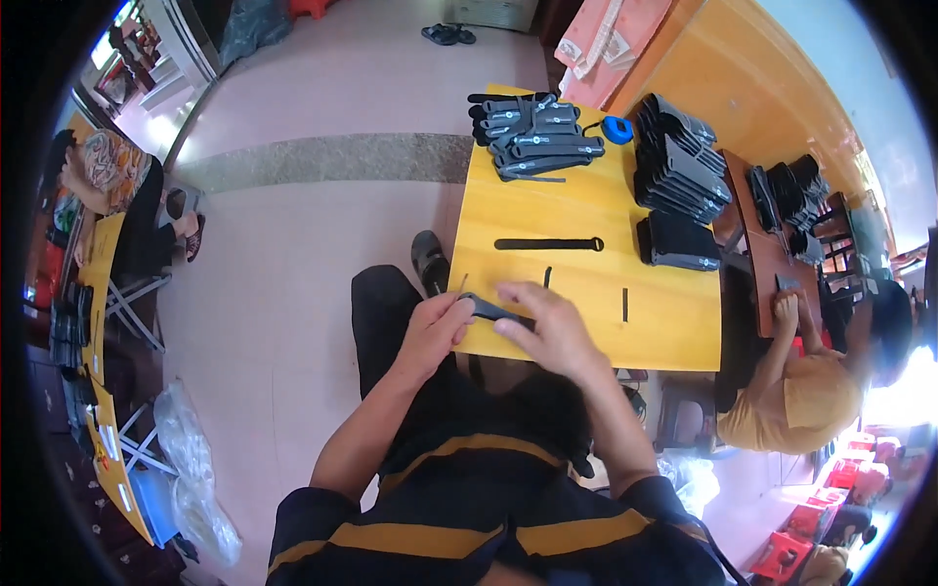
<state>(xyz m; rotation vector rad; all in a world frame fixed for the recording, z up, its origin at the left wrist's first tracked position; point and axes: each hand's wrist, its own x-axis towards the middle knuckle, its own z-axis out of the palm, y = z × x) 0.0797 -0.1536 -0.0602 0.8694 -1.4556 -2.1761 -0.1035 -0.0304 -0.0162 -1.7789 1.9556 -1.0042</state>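
Observation:
My left hand (pixel 436 334) pinches one end of a dark grey strap (pixel 486 309) just off the near left corner of the yellow table. A thin, pale stick-like piece (pixel 464 284) stands up beside those fingertips; what it is, I cannot tell. My right hand (pixel 557 332) is on the strap's other end, which runs between thumb and forefinger into the palm; its lower fingers are hidden. Beyond my hands, a black strap with a ring-shaped end (pixel 549 244) lies flat on the table. Two short black strips (pixel 625 305) lie closer.
On the yellow table (pixel 674 327) are bundled grey straps (pixel 537 134), a blue tape measure (pixel 617 129) and stacked black pouches (pixel 681 161). A co-worker in a yellow top (pixel 801 402) sits at right by a brown table (pixel 764 249). Another person (pixel 122 195) sits far left.

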